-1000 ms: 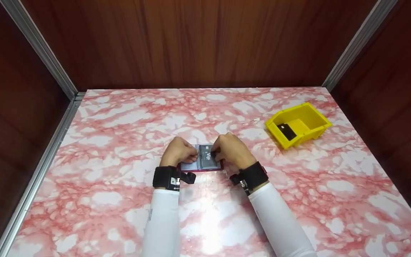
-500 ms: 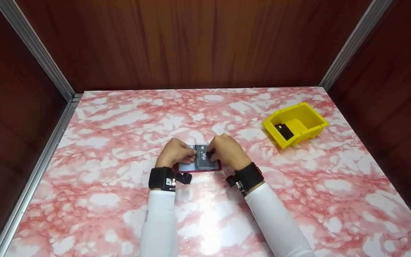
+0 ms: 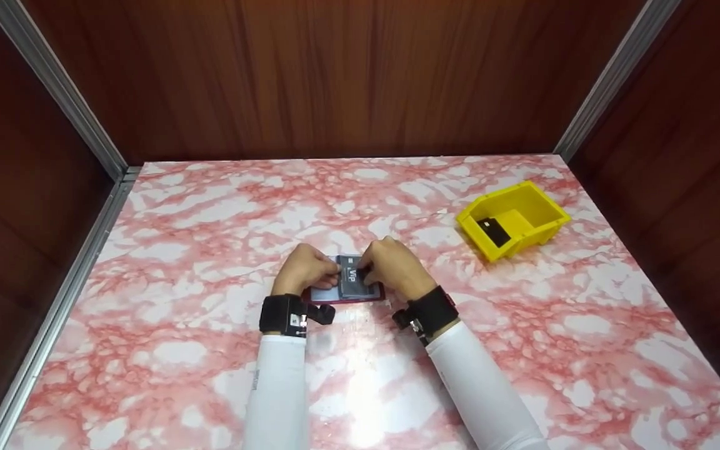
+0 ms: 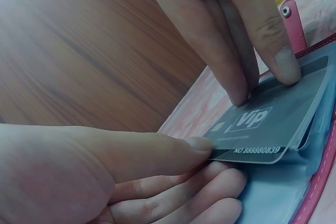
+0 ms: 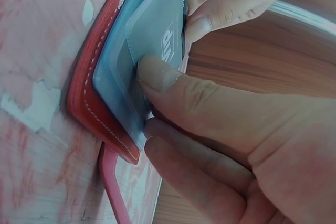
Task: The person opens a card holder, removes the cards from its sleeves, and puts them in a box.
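A dark grey card [image 3: 351, 275] printed "Vip" sits in a clear sleeve [image 5: 113, 66] of an open card holder [image 3: 350, 302] with a red-pink stitched cover. My left hand [image 3: 304, 270] pinches the card's near end by its number line, thumb on top and fingers underneath, as the left wrist view shows. At the opposite end, my right hand [image 3: 399, 267] grips the sleeve with the card inside. Its thumb [image 5: 157, 74] presses the face while the curled fingers meet the edge below. A pink snap strap [image 4: 294, 27] sticks out from the holder's far side.
A yellow bin [image 3: 516, 219] stands at the right rear of the pink-and-white marbled table [image 3: 210, 375], with a black item [image 3: 493, 231] inside. Dark wood panels [image 3: 335, 75] enclose the back and sides.
The head view has shifted slightly, carrying the whole scene a little left. Both hands keep hold at the card, and the right hand and card have edged slightly left over the holder.
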### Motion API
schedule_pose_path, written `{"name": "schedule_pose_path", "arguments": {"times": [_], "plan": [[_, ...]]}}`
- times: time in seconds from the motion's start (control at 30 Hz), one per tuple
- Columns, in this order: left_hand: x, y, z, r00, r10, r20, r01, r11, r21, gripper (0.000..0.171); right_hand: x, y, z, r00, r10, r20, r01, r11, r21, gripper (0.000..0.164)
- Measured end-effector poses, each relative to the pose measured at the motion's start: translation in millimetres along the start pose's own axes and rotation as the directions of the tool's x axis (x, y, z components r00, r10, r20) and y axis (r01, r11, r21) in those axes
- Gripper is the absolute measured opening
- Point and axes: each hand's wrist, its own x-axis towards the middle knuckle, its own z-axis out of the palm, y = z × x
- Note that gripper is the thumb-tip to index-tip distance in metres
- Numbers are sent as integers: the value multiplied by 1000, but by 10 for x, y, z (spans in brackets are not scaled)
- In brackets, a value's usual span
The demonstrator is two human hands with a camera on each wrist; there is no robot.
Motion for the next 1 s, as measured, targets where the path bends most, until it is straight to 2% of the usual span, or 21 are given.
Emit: {"name": "schedule_pose_path", "arguments": {"times": [0.53, 0.77, 1.0], "plan": [[-9, 6, 12, 1000, -13, -20, 13, 999, -37, 12, -11, 23, -10, 1000, 10, 16, -10, 1000, 2, 25], [-11, 5, -29, 1000, -22, -14, 22, 999, -29, 9, -23, 25, -2, 1000, 1, 8, -1, 1000, -9, 23], [-21, 19, -75, 999, -44, -25, 43, 999, -26, 15, -22, 16, -10, 1000, 10, 6, -10, 1000, -5, 25]]}}
